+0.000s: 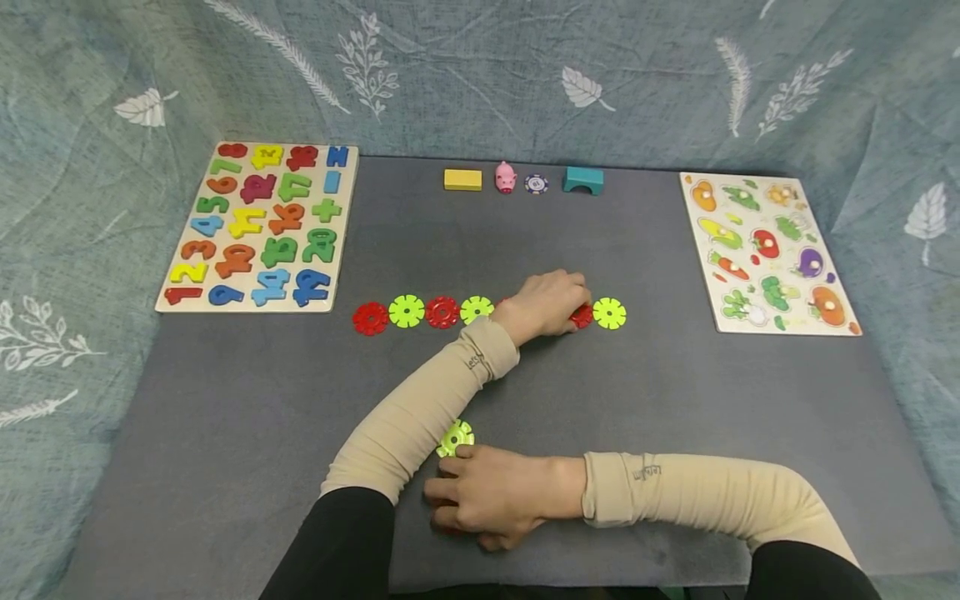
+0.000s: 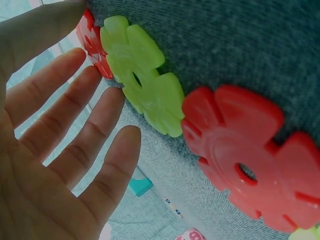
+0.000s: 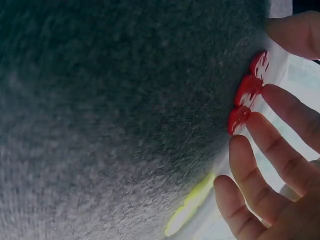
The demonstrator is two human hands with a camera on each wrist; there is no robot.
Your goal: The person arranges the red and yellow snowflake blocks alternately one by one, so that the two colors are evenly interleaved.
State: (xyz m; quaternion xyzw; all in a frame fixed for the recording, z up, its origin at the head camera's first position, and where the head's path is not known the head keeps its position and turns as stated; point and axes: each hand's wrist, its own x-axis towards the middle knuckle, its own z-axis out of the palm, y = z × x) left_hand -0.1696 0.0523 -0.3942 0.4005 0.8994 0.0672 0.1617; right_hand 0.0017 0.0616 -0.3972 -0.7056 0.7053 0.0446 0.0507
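In the head view, a row of red and yellow-green notched plastic discs runs across the table. My left hand (image 1: 546,302) reaches over the row, its fingertips around a red disc (image 1: 581,316); a yellow-green disc (image 1: 610,313) sits just right of it. The left wrist view has the fingers long and spread, the thumb tip at that red disc's edge, with a yellow-green disc (image 2: 142,77) and a red disc (image 2: 250,155) beside it. Near the front, my right hand (image 1: 506,496) stays low over a red disc (image 3: 247,92), thumb apart from fingers. A yellow-green disc (image 1: 456,438) lies beyond its fingers.
A number puzzle board (image 1: 341,225) lies at the left, a vegetable puzzle board (image 1: 787,321) at the right. Along the back edge stand a yellow block (image 1: 462,180), a pink pig (image 1: 506,177), a poker chip (image 1: 536,184) and a teal arch block (image 1: 583,179).
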